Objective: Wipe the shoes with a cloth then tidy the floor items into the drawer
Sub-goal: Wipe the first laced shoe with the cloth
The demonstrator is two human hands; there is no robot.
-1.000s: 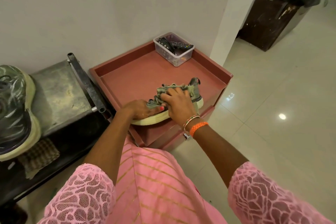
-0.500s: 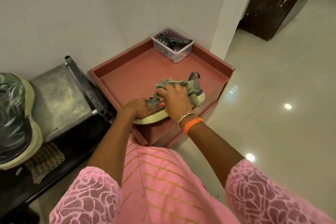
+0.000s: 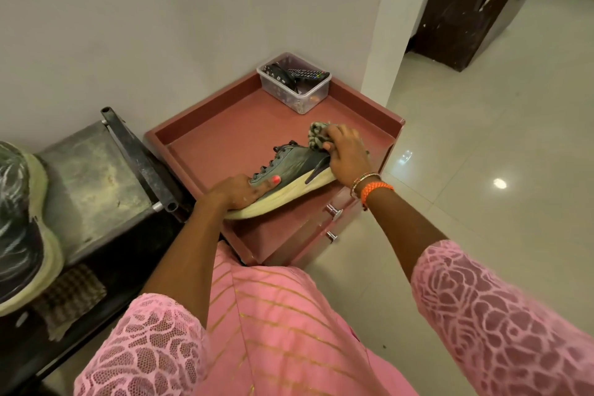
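Hands work apart: left hand grips shoe toe, right hand clutches cloth at heel.

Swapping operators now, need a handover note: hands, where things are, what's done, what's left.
Left hand: holds the toe of the grey shoe, steadying it on the red cabinet.
Right hand: has the cloth in its grip at the shoe's heel.
Second shoe: on the metal bench at left.
Done: wiping is under way on the grey shoe.
Left: finish it, wipe the second shoe, then put floor items in the drawer, which is closed.
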